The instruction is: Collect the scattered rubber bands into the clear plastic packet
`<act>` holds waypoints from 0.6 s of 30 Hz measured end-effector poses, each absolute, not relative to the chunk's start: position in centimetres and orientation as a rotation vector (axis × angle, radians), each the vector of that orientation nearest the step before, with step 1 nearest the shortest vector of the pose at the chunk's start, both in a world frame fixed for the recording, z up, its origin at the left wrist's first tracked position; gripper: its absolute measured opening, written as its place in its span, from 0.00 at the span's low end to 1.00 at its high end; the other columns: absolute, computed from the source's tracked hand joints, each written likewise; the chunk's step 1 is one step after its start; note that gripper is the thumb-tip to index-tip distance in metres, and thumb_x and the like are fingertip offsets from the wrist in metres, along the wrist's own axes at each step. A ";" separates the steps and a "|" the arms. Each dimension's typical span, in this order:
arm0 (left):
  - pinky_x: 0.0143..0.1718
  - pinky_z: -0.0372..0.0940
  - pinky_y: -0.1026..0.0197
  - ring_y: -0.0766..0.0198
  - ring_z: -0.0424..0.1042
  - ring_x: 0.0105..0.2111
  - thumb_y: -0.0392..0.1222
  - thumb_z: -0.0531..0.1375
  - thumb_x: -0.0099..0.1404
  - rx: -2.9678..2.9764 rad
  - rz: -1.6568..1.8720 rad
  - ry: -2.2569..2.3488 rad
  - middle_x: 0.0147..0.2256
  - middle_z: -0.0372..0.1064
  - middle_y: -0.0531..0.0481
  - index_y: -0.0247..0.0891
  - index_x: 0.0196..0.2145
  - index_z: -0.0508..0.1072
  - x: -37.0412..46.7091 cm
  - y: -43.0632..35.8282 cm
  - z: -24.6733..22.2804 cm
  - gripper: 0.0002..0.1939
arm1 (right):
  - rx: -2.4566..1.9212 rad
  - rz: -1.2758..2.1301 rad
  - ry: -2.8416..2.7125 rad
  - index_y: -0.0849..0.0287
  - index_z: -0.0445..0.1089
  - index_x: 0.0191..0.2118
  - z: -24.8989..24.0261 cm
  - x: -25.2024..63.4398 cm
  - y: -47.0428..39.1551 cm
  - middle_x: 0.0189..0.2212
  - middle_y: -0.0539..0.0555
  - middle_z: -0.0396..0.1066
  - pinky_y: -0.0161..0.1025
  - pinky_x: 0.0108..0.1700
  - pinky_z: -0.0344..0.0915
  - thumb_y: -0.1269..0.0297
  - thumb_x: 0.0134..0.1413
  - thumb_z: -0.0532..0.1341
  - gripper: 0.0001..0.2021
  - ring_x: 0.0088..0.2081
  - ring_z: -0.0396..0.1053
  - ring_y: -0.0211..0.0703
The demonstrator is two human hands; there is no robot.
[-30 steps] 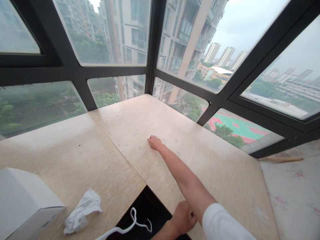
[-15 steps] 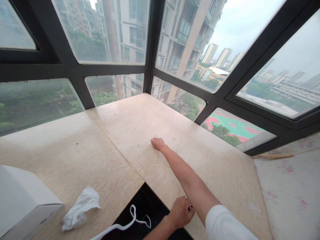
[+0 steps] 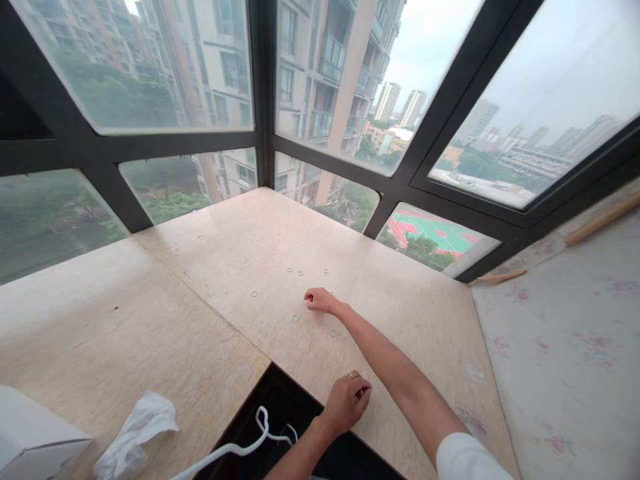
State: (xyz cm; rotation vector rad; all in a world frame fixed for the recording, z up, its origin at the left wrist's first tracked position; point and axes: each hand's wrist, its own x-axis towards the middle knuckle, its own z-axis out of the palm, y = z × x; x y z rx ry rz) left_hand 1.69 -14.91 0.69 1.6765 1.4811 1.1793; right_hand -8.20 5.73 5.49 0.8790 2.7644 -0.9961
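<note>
Several small thin rings lie scattered on the pale marble-patterned surface, among them a left ring (image 3: 254,294), a front ring (image 3: 295,319) and a ring (image 3: 333,333) close to my right forearm. My right hand (image 3: 321,300) hovers over or rests among them, its fingers curled together in a pinch; whatever is between the fingertips is too small to see. Nearer to me, my left hand (image 3: 346,401) is closed in a loose fist by the edge of the dark opening, a finger ring on it. Its curled fingers hide what they may hold.
A dark rectangular opening (image 3: 250,400) with a white cable (image 3: 235,450) is at the front. On the left are a crumpled tissue (image 3: 137,433) and a white box (image 3: 35,430). Dark-framed windows (image 3: 265,143) border the surface behind; a floral wall (image 3: 560,347) stands at right.
The view has turned to the right. My right hand has drawn back slightly towards me, uncovering rings behind it. My left hand now sits clear of the right forearm, still closed.
</note>
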 end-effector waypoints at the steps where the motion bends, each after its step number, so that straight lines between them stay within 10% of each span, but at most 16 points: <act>1: 0.29 0.59 0.64 0.66 0.65 0.27 0.33 0.54 0.62 1.676 1.173 1.475 0.28 0.67 0.48 0.37 0.32 0.73 1.7 -14.9 0.8 0.08 | 0.924 -1.116 2.762 0.63 0.70 0.37 5.7 -7.1 5.6 0.33 0.51 0.70 0.41 0.40 0.67 0.68 0.53 0.62 0.05 0.36 0.69 0.40; 18: 0.32 0.62 0.62 0.63 0.68 0.31 0.41 0.50 0.69 1.671 1.100 1.390 0.31 0.68 0.48 0.39 0.34 0.71 1.9 -13.9 1.0 0.11 | 1.756 -2.832 2.084 0.59 0.67 0.29 9.2 16.3 0.5 0.21 0.45 0.63 0.33 0.28 0.62 0.62 0.42 0.65 0.09 0.23 0.63 0.33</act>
